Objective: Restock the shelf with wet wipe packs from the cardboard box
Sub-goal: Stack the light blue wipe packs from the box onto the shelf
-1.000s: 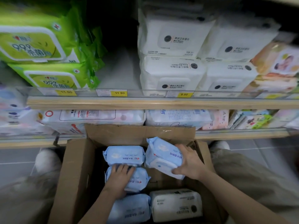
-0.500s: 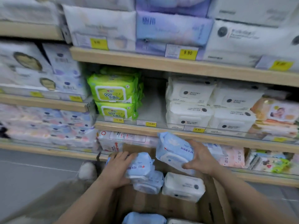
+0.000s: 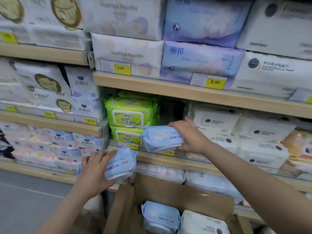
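Observation:
My right hand grips a light blue wet wipe pack at the front edge of the shelf, in the dark gap between the green packs and the white packs. My left hand holds a second light blue pack lower down, in front of the shelf edge and above the box. The open cardboard box sits below, with a blue pack and a white pack inside.
Shelves above and to the left are packed with white, lilac and pastel tissue packs, with yellow price tags along the edges. Orange-printed packs stand at the far right. Grey floor shows at lower left.
Both hands lifted their blue packs out of the box and up toward the shelf. The right pack now reaches the gap beside the green packs. The view tilted upward.

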Demonstrator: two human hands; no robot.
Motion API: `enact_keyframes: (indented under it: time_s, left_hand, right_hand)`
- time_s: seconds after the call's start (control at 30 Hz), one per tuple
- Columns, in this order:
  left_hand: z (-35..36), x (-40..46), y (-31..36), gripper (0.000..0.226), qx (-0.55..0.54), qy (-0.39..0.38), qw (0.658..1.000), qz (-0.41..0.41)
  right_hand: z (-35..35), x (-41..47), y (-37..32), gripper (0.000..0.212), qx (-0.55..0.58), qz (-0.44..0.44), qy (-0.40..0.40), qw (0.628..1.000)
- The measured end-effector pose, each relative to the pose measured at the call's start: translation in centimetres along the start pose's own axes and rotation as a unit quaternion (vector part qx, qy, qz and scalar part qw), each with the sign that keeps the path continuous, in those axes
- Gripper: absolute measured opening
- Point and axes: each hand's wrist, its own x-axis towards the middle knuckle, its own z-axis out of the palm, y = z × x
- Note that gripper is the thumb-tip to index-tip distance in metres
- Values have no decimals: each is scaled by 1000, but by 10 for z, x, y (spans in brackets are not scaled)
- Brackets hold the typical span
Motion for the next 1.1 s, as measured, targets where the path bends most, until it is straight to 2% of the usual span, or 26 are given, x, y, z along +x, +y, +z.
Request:
enact_keyframes:
  time_s: [0.07,0.17,0.23,0.37,0.5,0.67,0.87,1.1]
  left_hand:
    - [4,4,-8,87,8,7,1000,5]
    - [9,8,-16,86,9,9,1000,1]
    - [11,10,-18,87,0,7,1000,-10]
    - [17,11,-19,88,-4,-3,1000,-17]
    - [19,12,-21,89,0,-9,1000,-28]
    - [17,12,-19,89,-4,-17,999,-28]
    - [21,12,-22,91,-10,-19,999,-30]
    - [25,12,-24,90,-6,-14,999,-29]
  right_hand:
    - [4,20,17,69,-32,-18,-11,999]
    - [9,33,46,69,-108,1,-69,992]
    - [14,35,57,74,-135,36,-113,984]
    - [30,44,42,99,-92,63,-145,983]
    - [45,48,29,92,-125,87,-101,983]
    - [53,62,27,86,-125,170,-134,968]
    - [92,76,26,75,-135,246,-87,956]
    - [119,60,18,69,-158,224,21,961]
